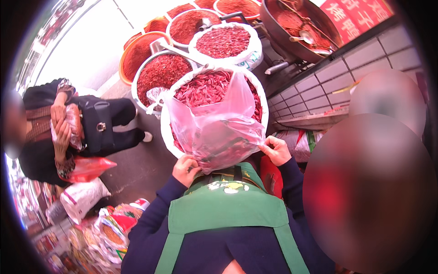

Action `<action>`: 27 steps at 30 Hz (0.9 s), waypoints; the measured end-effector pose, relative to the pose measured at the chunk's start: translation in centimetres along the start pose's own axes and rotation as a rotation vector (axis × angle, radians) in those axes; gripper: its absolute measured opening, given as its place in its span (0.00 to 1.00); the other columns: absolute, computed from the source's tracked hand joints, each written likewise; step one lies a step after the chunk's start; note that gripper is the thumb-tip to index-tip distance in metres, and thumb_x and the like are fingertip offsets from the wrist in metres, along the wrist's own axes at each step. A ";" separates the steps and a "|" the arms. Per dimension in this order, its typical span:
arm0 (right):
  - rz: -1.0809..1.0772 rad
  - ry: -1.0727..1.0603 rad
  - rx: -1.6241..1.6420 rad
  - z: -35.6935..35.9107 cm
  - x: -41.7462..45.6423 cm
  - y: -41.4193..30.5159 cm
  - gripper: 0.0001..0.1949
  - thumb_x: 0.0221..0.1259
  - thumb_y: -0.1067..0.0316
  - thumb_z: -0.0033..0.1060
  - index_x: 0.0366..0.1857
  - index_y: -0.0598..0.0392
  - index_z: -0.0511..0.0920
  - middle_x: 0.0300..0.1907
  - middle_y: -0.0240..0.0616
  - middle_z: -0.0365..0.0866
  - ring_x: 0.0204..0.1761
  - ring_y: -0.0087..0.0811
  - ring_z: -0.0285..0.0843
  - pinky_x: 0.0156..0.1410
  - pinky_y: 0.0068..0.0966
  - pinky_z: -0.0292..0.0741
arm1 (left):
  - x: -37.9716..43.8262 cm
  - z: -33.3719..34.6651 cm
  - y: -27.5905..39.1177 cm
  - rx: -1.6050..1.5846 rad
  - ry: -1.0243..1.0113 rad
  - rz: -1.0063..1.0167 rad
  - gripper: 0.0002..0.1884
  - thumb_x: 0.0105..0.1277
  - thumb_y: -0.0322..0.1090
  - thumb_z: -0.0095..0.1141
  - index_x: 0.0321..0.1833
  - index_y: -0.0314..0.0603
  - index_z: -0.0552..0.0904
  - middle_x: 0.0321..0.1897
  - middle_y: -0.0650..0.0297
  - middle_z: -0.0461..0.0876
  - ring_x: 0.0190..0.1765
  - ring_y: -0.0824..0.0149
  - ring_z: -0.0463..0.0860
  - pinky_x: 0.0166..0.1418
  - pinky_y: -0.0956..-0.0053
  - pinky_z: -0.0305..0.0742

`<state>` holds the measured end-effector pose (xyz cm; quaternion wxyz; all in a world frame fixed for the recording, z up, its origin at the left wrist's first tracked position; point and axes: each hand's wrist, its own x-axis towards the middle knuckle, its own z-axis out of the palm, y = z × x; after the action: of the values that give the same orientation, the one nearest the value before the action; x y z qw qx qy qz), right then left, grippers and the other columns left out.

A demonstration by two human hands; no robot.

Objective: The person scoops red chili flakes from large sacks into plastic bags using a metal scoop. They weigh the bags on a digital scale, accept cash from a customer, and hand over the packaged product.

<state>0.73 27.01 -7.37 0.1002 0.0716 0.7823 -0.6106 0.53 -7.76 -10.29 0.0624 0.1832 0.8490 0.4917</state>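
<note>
A translucent pink plastic bag is spread between my two hands, its handles pointing away from me. My left hand pinches its lower left corner, and my right hand grips the right corner. Something reddish shows dimly through the film; whether it lies inside or behind cannot be told. Behind the bag stands a white sack with a rolled rim, full of dried red chillies. A small knotted clear bag rests at the sack's left edge.
Tubs of crushed chilli and red powder stand beyond, with a metal scoop across them. At upper right is a large metal pan. A person on the left holds a bag. Two blurred shapes fill the right side.
</note>
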 end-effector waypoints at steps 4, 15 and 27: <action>-0.038 -0.248 0.093 -1.9 2.8 0.0 0.11 0.58 0.67 0.64 0.22 0.59 0.75 0.19 0.23 0.68 0.24 0.13 0.62 0.29 0.17 0.63 | -0.9 1.5 1.8 0.023 0.179 -0.188 0.09 0.49 0.24 0.64 0.27 0.37 0.75 0.34 0.58 0.77 0.40 0.58 0.78 0.46 0.69 0.73; -0.030 -0.747 0.078 -2.7 7.5 -1.4 0.14 0.59 0.64 0.64 0.21 0.56 0.70 0.19 0.20 0.62 0.23 0.13 0.56 0.26 0.18 0.57 | -3.0 10.6 6.4 0.247 0.724 -0.470 0.19 0.50 0.22 0.64 0.44 0.38 0.74 0.44 0.57 0.70 0.45 0.61 0.75 0.47 0.72 0.74; 0.178 -0.933 0.384 -5.0 6.6 -6.3 0.10 0.62 0.66 0.62 0.25 0.53 0.72 0.22 0.25 0.73 0.25 0.15 0.67 0.31 0.15 0.64 | -1.7 6.2 9.7 -0.331 0.900 -0.272 0.08 0.59 0.16 0.56 0.37 0.35 0.74 0.37 0.64 0.74 0.41 0.75 0.74 0.49 0.81 0.69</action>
<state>-7.51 30.28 -1.85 0.4754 -0.1253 0.5188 -0.6994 6.26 1.00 -5.23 -0.2184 -0.1717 0.7186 0.6375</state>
